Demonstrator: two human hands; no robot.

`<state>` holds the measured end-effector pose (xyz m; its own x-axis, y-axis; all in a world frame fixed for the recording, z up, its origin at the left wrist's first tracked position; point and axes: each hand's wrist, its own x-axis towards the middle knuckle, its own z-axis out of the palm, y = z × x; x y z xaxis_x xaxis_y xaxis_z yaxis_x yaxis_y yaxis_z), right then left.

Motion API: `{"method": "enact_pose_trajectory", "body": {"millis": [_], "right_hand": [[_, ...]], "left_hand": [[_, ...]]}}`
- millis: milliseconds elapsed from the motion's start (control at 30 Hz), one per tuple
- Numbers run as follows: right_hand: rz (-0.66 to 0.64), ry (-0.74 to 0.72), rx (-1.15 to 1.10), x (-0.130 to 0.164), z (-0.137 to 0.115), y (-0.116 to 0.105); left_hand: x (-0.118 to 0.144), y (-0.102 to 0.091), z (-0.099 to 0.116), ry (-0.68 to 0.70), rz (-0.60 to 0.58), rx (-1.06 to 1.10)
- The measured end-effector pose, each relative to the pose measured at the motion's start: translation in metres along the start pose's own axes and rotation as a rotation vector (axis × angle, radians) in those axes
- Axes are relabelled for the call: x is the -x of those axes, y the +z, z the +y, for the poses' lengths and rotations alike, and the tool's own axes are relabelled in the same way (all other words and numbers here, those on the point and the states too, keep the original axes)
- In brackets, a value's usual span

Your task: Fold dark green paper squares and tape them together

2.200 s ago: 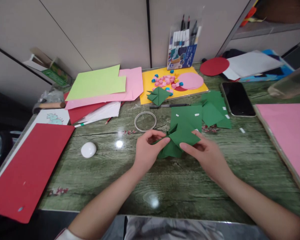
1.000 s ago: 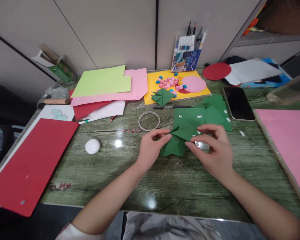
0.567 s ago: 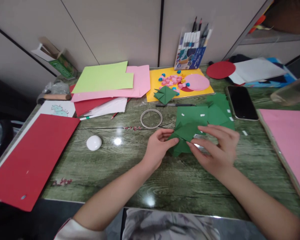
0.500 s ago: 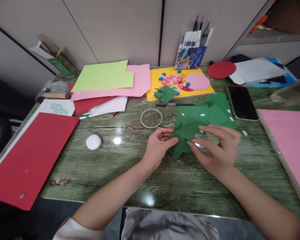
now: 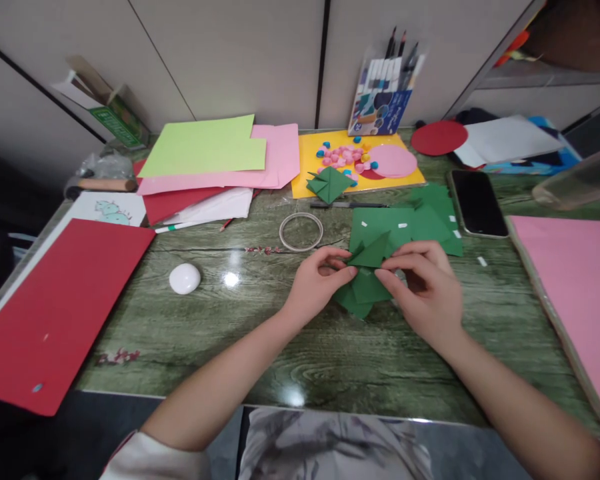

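Between my hands is a folded green paper piece [image 5: 371, 253], its pointed flaps standing up. My left hand [image 5: 321, 277] pinches its left end between thumb and fingers. On the right side, my right hand [image 5: 427, 285] grips the edge with thumb and fingertips closed together. Below the fold, more green paper [image 5: 357, 303] lies on the table; whether it is joined to the held piece I cannot tell. Flat green sheets [image 5: 380, 222] with small white strips on them lie just behind. Farther back, another folded green paper shape [image 5: 331, 185] rests on a yellow sheet [image 5: 304, 152].
A roll of tape [image 5: 301, 231] and a white rounded object [image 5: 185, 279] are left of my hands. A phone [image 5: 479, 203] lies right, beside a pink sheet [image 5: 570, 280]. Red card [image 5: 65, 307] covers the left edge. A marker pack [image 5: 380, 100] leans on the wall.
My right hand has drawn in closer to the left, its fingers now bent tighter on the paper. The green flap between my hands has tilted up. The view has shifted slightly.
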<state>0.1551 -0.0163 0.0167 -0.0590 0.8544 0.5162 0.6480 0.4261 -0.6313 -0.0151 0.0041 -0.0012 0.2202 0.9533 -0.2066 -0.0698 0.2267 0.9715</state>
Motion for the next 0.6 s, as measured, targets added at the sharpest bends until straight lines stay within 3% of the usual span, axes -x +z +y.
{"method": "enact_pose_trajectory", "body": {"millis": [267, 400, 600], "right_hand": [[-0.051, 0.117, -0.1, -0.0024, -0.0075, -0.0029], [-0.05, 0.149, -0.187, -0.0033, -0.0082, -0.0036], [-0.112, 0.143, -0.304, -0.0009, -0.0074, -0.0018]], "left_hand": [[0.0078, -0.0007, 0.0068, 0.447, 0.041, -0.54], [0.0102, 0.0011, 0.0079, 0.468, 0.013, -0.59], [0.0087, 0.0011, 0.0081, 0.536, 0.065, -0.592]]}}
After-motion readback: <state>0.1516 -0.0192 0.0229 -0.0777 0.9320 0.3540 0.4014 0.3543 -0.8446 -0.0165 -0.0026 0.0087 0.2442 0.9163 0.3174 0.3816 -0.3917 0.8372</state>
